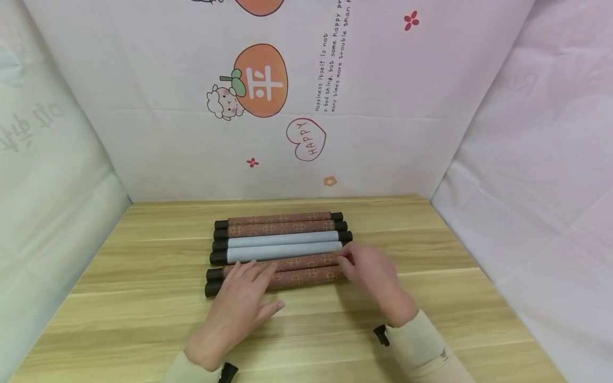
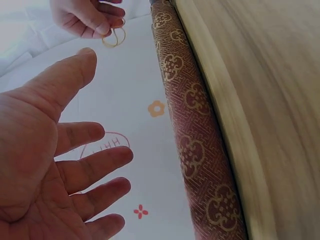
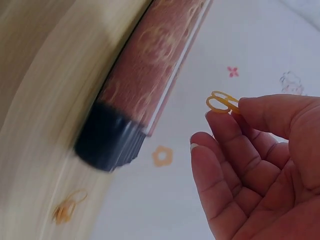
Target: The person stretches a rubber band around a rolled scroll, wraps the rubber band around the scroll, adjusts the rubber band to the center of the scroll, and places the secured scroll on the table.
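Scrolls with black end knobs lie side by side on the table: two brown patterned ones (image 1: 282, 223) at the back, two pale blue ones (image 1: 287, 246) in the middle, two brown patterned ones (image 1: 306, 277) in front. My right hand (image 1: 375, 274) is at the right end of the front pair. Between its thumb and fingertip it pinches a looped yellow rubber band (image 3: 220, 102). My left hand (image 1: 239, 306) has its fingers spread and relaxed, overlapping the left part of the front pair in the head view. Nothing is in its palm in the left wrist view.
A small bunch of rubber bands (image 3: 65, 207) lies on the wooden table (image 1: 143, 298) near a scroll's black knob (image 3: 110, 137). White printed cloth (image 1: 373, 154) rises behind the table, with more cloth at both sides.
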### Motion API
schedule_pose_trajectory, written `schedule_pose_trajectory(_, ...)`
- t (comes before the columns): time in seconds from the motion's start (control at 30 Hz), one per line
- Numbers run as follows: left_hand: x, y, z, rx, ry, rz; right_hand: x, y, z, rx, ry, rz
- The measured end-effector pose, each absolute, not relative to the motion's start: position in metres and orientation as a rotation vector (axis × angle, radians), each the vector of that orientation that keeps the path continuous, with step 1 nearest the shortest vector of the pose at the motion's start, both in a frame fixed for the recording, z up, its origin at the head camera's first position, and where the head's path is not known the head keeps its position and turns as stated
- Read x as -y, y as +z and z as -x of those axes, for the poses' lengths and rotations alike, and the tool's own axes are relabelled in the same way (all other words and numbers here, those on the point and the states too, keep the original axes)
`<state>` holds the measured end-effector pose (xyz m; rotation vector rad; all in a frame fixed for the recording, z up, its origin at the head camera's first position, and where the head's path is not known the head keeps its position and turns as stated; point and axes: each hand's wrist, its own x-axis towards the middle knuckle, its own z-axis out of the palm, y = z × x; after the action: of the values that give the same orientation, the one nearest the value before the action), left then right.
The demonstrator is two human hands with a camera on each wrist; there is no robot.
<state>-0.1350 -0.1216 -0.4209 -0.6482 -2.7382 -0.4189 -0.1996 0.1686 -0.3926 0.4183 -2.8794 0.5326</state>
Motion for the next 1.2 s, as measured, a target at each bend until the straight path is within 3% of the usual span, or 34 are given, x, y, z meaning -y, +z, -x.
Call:
schedule_pose_trajectory(0.6, 0.092, -0.404, 0.148, 2.579, -0.566, 0.716, -0.126, -0.381, 0.178, 2.861, 1.008, -0.811)
schedule_pose_trajectory(1.2, 0.083, -0.400, 0.150, 2.407, -0.776, 0.570, -0.116, -0.379, 0.173, 2.787, 1.379, -0.790)
